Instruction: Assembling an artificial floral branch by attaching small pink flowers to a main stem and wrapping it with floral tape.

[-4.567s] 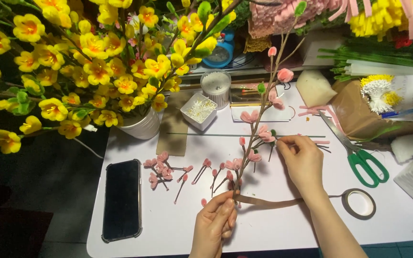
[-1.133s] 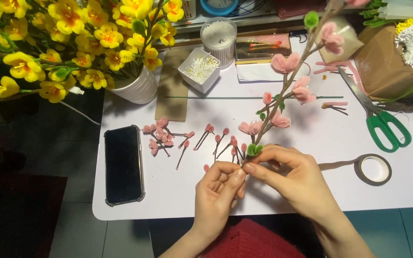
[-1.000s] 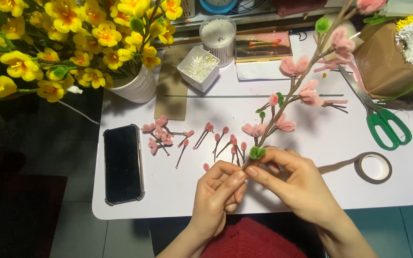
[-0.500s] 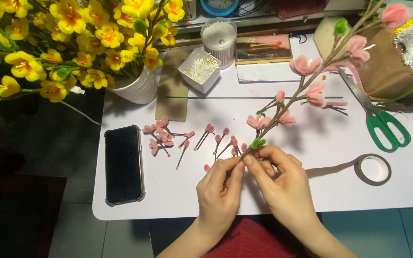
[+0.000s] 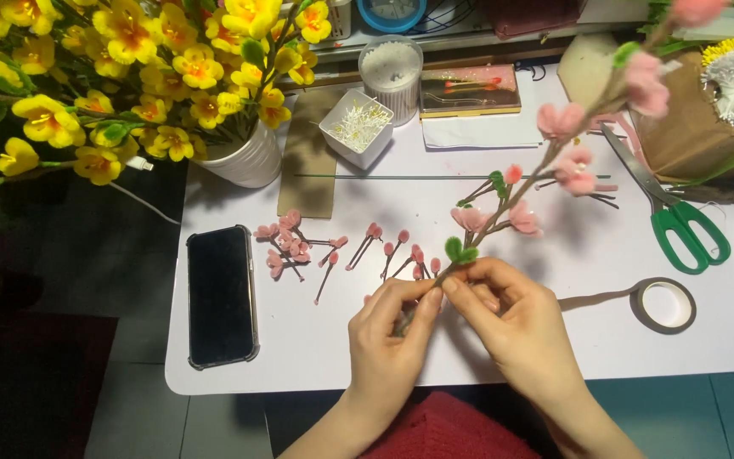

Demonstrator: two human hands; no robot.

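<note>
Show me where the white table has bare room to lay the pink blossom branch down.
Bare room: the near right of the white table, between the right hand and the brown tape roll; also the middle, below the thin green wire. Crowded: loose pink buds left of centre, black phone, green-handled scissors.

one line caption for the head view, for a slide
Left hand and right hand pinch a pink blossom branch above the white table.
</note>
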